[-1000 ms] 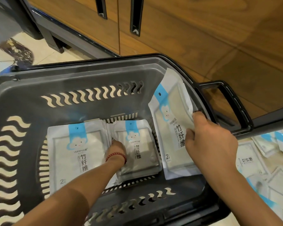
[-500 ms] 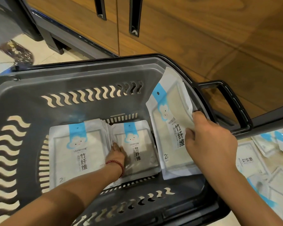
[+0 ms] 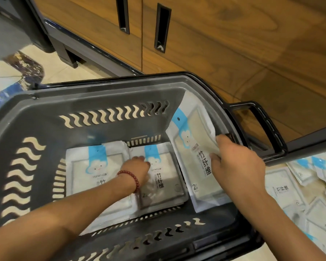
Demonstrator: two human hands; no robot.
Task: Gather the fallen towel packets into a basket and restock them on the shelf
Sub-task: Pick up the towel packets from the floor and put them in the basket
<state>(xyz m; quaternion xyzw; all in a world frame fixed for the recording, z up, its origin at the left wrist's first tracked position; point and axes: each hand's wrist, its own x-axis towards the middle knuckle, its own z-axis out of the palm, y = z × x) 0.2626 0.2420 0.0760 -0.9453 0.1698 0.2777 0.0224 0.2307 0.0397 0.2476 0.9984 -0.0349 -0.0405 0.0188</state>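
Note:
A dark grey basket holds white towel packets with blue cloud labels. A stack of packets lies flat at the bottom left, and a second flat packet lies beside it in the middle. My left hand rests on the seam between these two, fingers reaching forward. A third packet leans tilted against the basket's right wall. My right hand pinches that packet's right edge between thumb and fingers. Several fallen packets lie scattered on the floor to the right.
Wooden cabinet doors with black slot handles stand just behind the basket. The basket's carry handle folds out to the right, next to a dark rail. Pale floor tiles show at the left.
My left hand has slid a little farther along the seam between the two flat stacks. My right hand keeps its hold on the leaning packet, which has barely shifted.

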